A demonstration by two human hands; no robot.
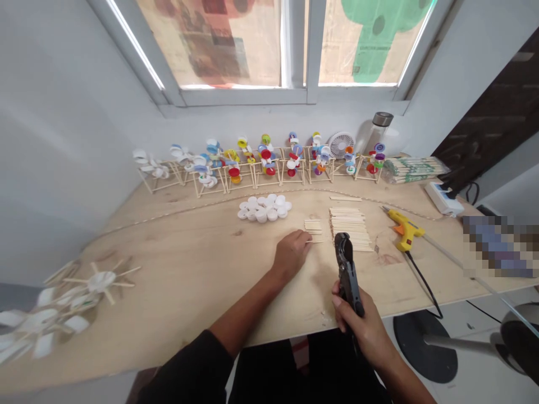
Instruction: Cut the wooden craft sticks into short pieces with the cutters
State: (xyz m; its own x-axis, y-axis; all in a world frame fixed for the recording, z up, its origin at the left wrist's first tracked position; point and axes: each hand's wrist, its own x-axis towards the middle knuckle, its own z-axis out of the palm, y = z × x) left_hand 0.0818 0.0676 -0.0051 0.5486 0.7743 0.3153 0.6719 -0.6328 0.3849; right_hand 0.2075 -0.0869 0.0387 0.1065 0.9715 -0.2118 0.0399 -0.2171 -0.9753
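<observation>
My left hand [290, 253] rests on the wooden table [189, 264], fingers curled on a short wooden stick [315, 241] beside a small pile of cut sticks [313, 225]. My right hand [364, 325] grips the handles of black cutting pliers [346, 269], whose jaws point toward a larger stack of long sticks [350, 227]. A cluster of white bottle caps [264, 207] lies just beyond my left hand.
A row of stick-and-cap models [261, 163] lines the back wall with a small fan [341, 144] and a bottle [379, 132]. A yellow glue gun [405, 229], power strip [443, 197] and stick bundle [415, 168] lie right. White wheel models [63, 303] sit left.
</observation>
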